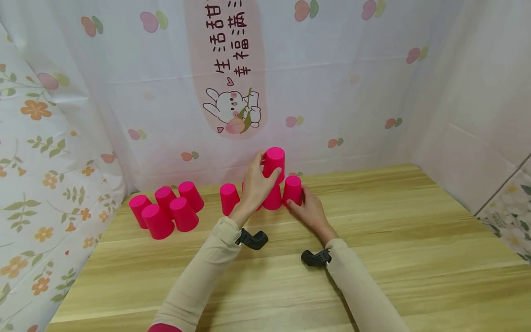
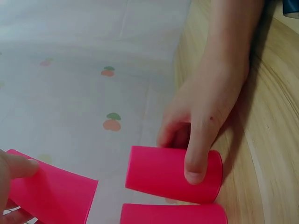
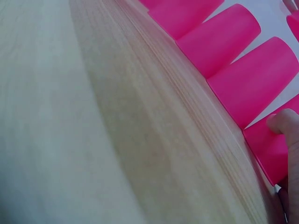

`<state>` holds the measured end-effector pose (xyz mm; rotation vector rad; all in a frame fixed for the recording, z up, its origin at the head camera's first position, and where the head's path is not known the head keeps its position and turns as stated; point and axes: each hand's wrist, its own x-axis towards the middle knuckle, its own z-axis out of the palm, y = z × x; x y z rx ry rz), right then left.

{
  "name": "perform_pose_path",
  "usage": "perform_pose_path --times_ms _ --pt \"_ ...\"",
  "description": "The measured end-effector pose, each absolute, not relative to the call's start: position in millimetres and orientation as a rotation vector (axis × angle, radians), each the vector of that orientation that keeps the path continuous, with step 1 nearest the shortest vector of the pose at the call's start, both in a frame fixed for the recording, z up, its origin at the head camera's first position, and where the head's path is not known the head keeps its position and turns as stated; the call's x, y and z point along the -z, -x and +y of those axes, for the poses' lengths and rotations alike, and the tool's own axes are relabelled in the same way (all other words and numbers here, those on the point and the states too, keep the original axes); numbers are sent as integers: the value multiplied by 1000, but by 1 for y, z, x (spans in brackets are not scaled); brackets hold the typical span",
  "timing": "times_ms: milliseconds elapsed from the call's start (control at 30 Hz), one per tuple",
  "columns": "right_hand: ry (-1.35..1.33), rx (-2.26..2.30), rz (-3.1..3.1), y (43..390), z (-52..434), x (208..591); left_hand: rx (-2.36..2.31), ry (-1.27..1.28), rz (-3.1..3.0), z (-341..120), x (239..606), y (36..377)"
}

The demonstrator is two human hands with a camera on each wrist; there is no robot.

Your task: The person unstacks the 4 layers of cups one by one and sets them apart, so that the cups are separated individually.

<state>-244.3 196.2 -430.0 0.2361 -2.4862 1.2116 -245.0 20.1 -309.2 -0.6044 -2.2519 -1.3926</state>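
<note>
Several pink cups stand upside down on the wooden table (image 1: 373, 240). My left hand (image 1: 265, 168) grips one pink cup (image 1: 274, 160) raised above the row, over the middle cup (image 1: 274, 199). My right hand (image 1: 299, 200) holds the right cup of the row (image 1: 292, 188) with thumb and fingers round its side. Another cup (image 1: 229, 197) stands at the row's left. In the left wrist view the right hand's thumb (image 2: 196, 163) lies across that right cup (image 2: 163, 172), and the raised cup (image 2: 51, 191) shows at lower left. The right wrist view shows a fingertip (image 3: 285, 123) on a cup (image 3: 268, 151).
A cluster of several more pink cups (image 1: 166, 210) stands at the table's back left. Patterned cloth walls (image 1: 332, 83) close in the back and both sides. The table's front and right stretch out as bare wood.
</note>
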Motion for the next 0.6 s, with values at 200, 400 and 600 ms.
perform_pose_path --times_ms 200,400,600 --pt "-241 -1210 -2484 245 197 430 1357 621 -2242 10 306 239" --pt "-246 -1197 -2494 244 196 430 1341 638 -2226 -1 304 231" --pt "-245 -1181 -2501 245 197 430 1234 656 -2201 -10 308 224"
